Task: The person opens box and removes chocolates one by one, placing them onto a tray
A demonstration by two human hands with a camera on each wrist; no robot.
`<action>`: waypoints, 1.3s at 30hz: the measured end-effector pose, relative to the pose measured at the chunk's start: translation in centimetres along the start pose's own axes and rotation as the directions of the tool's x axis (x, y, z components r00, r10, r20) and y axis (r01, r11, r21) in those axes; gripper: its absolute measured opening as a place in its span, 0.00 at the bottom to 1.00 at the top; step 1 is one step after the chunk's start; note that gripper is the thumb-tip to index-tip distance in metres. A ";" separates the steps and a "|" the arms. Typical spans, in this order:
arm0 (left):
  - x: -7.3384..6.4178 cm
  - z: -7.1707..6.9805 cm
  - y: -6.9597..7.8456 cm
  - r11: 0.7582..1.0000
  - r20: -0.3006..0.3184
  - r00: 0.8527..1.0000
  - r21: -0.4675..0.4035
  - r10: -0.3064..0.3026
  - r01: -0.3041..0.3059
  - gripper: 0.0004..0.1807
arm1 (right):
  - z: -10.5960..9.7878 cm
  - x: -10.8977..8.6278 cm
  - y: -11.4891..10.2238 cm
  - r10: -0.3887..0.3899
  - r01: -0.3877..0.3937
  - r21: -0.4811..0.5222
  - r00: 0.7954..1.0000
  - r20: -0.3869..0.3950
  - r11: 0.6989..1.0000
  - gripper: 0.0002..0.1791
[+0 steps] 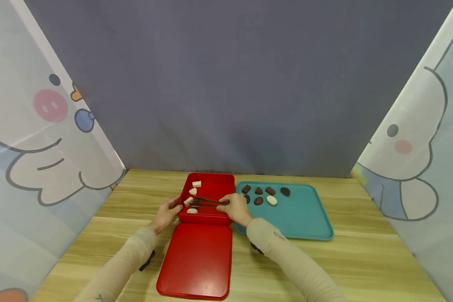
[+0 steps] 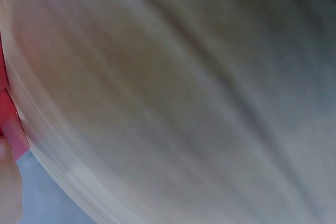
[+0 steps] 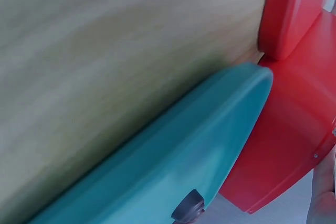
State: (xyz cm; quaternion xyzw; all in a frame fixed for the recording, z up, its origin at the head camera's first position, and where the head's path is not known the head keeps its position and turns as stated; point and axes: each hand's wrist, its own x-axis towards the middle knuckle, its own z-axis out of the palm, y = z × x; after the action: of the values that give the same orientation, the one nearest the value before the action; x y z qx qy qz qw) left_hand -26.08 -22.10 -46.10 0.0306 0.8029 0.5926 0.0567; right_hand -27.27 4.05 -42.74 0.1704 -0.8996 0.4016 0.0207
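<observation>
My right hand (image 1: 238, 207) holds a pair of dark tongs (image 1: 211, 205) over the red box (image 1: 211, 219), the arms pointing left. Their tips lie close to a white chocolate piece (image 1: 188, 201) near the box's left wall. More white pieces, a block (image 1: 197, 183), a pointed one (image 1: 193, 191) and a round one (image 1: 192, 211), sit along that same side. At the box's left edge, my left hand (image 1: 165, 214) grips the wall, thumb at the rim. Only part of that hand (image 2: 9, 187) shows in the left wrist view.
Right of the box lies a teal tray (image 1: 302, 218) with several dark chocolates (image 1: 258, 201) and one white oval piece (image 1: 272, 200). A flat red lid (image 1: 196, 260) lies in front of the box on the wooden table (image 1: 362, 251). A grey curtain (image 1: 226, 105) hangs behind.
</observation>
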 end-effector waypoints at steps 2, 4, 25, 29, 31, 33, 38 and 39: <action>0.0 -0.1 -0.1 1.000 -0.001 1.000 0.019 -0.001 0.001 0.28 | 0.0 -0.1 0.0 0.007 -0.007 0.015 1.000 0.001 1.000 0.13; 0.1 -0.1 -0.3 1.000 -0.001 1.000 0.028 -0.005 0.005 0.28 | -0.1 -0.3 0.1 0.018 -0.018 0.030 1.000 0.000 0.999 0.13; 0.5 -0.1 -0.9 0.998 -0.019 1.000 0.054 -0.018 0.019 0.28 | -5.3 -2.9 2.4 0.095 -0.083 0.157 0.993 -0.069 0.984 0.13; 0.7 -0.1 -1.0 0.999 -0.022 0.999 0.032 -0.042 0.043 0.28 | -6.8 -3.5 3.1 0.104 -0.089 0.141 0.989 -0.108 0.986 0.13; 0.8 -0.1 -1.0 0.999 -0.023 0.999 0.028 -0.037 0.037 0.28 | -7.5 -3.8 3.5 0.113 -0.098 0.133 0.987 -0.115 0.986 0.13; 0.8 -0.2 -0.9 0.999 -0.024 0.999 0.031 -0.036 0.037 0.28 | -8.2 -4.1 3.7 0.116 -0.101 0.130 0.987 -0.115 0.986 0.14; 0.8 -0.3 -0.6 0.998 -0.013 0.999 0.049 -0.046 0.047 0.29 | -9.7 -4.7 4.4 0.094 -0.080 0.109 0.988 -0.126 0.991 0.14; 0.8 -0.3 -0.5 0.998 -0.010 0.999 0.051 -0.041 0.042 0.29 | -9.9 -4.8 4.5 0.092 -0.079 0.103 0.988 -0.127 0.991 0.14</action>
State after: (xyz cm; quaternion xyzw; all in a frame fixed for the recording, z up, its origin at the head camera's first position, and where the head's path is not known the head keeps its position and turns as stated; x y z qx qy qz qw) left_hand -26.88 -22.41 -46.56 0.0126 0.8185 0.5707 0.0646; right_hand -25.18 15.45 -40.09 0.1055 -0.8820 0.4561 0.0541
